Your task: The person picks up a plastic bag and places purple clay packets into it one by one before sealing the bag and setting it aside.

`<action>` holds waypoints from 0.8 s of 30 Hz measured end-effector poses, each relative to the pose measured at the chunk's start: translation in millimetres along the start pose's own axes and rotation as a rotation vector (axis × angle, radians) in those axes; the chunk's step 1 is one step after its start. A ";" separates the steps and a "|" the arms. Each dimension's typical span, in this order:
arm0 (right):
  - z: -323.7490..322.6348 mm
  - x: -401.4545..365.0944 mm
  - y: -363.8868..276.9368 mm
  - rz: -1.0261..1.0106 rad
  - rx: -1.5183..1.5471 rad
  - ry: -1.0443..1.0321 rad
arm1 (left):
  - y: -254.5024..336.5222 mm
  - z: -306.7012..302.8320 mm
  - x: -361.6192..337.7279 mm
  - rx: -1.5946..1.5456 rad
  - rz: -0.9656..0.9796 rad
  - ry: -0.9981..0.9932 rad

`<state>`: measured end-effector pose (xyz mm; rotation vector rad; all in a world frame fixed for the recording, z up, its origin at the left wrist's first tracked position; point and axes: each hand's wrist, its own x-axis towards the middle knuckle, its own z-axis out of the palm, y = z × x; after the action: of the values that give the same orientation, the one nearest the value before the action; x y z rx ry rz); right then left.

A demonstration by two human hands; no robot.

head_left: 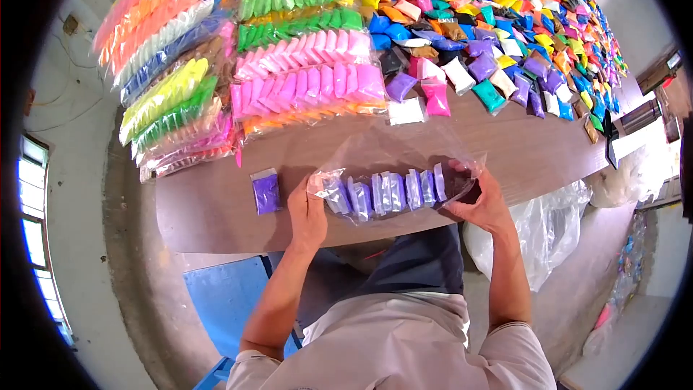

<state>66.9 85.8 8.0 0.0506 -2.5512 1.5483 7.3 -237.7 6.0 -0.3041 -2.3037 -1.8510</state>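
Observation:
My left hand (308,211) is closed on the left end of a clear plastic bag (393,148). Inside the bag, a row of small purple packets (393,192) stands on edge, side by side. At the bag's right end, near its opening, my right hand (482,202) holds the plastic between thumb and fingers; some fingertips are hidden behind the film. One single purple packet (266,192) lies flat on the table, left of my left hand and apart from it.
Bagged rows of coloured packets (310,87) are stacked at the back left of the brown table (209,209). A large heap of loose packets (498,36) covers the back right. Clear plastic bags (530,235) hang beyond the right edge. A blue stool (227,296) stands below left.

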 end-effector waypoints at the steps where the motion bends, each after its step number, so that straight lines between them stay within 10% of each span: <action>1: -0.4 -0.1 1.1 0.000 0.004 0.001 | 5.2 -2.7 4.0 0.034 -0.032 -0.015; 13: 0.5 -0.7 -18.5 0.007 0.067 -0.020 | -21.5 3.7 0.2 -0.059 -0.051 0.046; 20: -4.4 -30.3 -74.0 -0.254 -0.041 0.452 | -12.8 6.9 0.6 -0.052 -0.031 0.043; 24: 79.4 -8.6 -179.5 -0.599 -0.105 -0.048 | -7.2 10.0 -3.3 -0.151 -0.069 0.025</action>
<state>85.8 -68.2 128.5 0.7669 -2.3276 1.1854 8.5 -229.7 -3.8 -0.2218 -2.1888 -2.0549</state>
